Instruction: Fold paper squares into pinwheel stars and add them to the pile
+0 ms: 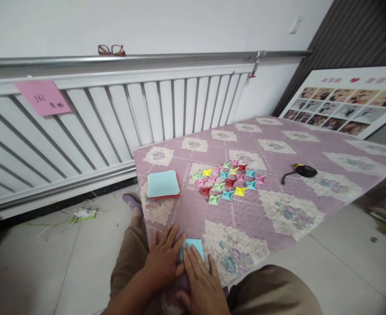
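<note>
Paper (198, 244) by the counter's (188, 212) near edge is part-hidden under the right hand's (203, 280) flat fingers (192, 259), left hand (163, 262) spread, neither gripping.

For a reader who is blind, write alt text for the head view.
A person's right hand rests its fingers on a light-blue paper square near the edge of a purple floral tablecloth; the left hand lies beside it. Beyond are a stack of colored paper and rows of small, multicolored folded-paper shapes.

Matt paper square (197, 243), textured cloth table cover (188, 216), shiny metal pipe (193, 57)
</note>
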Available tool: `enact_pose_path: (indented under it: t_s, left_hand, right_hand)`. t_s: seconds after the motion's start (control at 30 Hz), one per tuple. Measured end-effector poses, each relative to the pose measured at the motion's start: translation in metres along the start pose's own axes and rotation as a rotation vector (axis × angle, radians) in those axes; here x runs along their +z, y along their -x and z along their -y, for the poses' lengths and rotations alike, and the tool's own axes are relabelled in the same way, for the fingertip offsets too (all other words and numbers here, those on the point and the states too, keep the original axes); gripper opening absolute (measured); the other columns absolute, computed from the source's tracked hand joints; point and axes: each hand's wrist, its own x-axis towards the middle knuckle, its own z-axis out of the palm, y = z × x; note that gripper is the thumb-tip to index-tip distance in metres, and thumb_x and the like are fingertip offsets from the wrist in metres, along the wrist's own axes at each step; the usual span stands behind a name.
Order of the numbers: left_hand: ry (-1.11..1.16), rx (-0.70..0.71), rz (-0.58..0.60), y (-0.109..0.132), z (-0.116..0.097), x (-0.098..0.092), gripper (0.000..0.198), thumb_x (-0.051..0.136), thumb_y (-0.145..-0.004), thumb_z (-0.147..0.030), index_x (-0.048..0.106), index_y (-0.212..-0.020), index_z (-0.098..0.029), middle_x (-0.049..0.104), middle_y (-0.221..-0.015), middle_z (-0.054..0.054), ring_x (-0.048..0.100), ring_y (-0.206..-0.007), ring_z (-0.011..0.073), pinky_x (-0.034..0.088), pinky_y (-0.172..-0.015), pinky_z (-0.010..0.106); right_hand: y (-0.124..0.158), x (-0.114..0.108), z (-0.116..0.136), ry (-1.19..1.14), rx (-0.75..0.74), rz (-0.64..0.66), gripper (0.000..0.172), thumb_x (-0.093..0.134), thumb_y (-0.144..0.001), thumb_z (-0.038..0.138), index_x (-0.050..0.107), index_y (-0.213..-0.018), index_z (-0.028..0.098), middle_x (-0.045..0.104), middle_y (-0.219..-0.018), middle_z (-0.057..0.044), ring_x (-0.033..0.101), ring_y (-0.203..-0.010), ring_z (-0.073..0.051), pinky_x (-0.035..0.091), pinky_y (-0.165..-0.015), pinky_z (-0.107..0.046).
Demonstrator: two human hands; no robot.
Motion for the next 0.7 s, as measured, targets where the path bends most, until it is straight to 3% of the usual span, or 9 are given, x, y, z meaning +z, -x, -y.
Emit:
enact_pose_path:
  t_s: [0.17,0.4,0.57,0.7]
  left_hand:
    - [0.003,0.012,0.012,-0.001,0.002,0.000,0.075,0.049,-0.084,-0.050,0.016,-0.148,-0.033,0.005,-0.157,0.006,0.008,-0.142,0.0340,0.007,-0.106,0.066]
    - [0.034,0.004,0.006,-0.001,0.001,-0.002,0.075,0.048,-0.084,-0.054,0.018,-0.148,-0.032,0.006,-0.157,0.007,0.008,-0.142,0.0338,0.006,-0.105,0.068]
    - [0.041,0.008,0.003,-0.001,0.000,-0.002,0.075,0.049,-0.083,-0.054,0.019,-0.148,-0.030,0.007,-0.156,0.008,0.009,-0.142,0.0347,0.007,-0.105,0.068]
    - [0.033,-0.001,-0.011,-0.001,0.000,-0.001,0.074,0.048,-0.083,-0.055,0.020,-0.148,-0.030,0.008,-0.156,0.008,0.010,-0.141,0.0346,0.008,-0.105,0.068]
  right_hand:
    - [0.002,-0.004,-0.015,0.009,-0.041,0.016,0.086,0.067,-0.071,0.040,0.028,-0.146,0.023,0.026,-0.151,-0.007,0.025,-0.138,-0.033,0.019,-0.109,-0.058]
    - [0.010,0.000,-0.034,0.082,-0.052,-0.152,0.082,0.064,-0.076,0.043,0.026,-0.147,0.026,0.031,-0.149,-0.006,0.031,-0.135,-0.033,0.023,-0.105,-0.058]
    - [0.018,-0.009,-0.054,0.130,0.020,-0.257,0.070,0.058,-0.081,0.041,0.031,-0.144,0.028,0.036,-0.147,-0.005,0.035,-0.133,-0.033,0.025,-0.102,-0.060]
    - [0.015,-0.020,-0.051,0.105,0.127,-0.367,0.054,0.048,-0.088,0.039,0.041,-0.139,0.022,0.047,-0.140,-0.008,0.042,-0.129,-0.030,0.032,-0.099,-0.054]
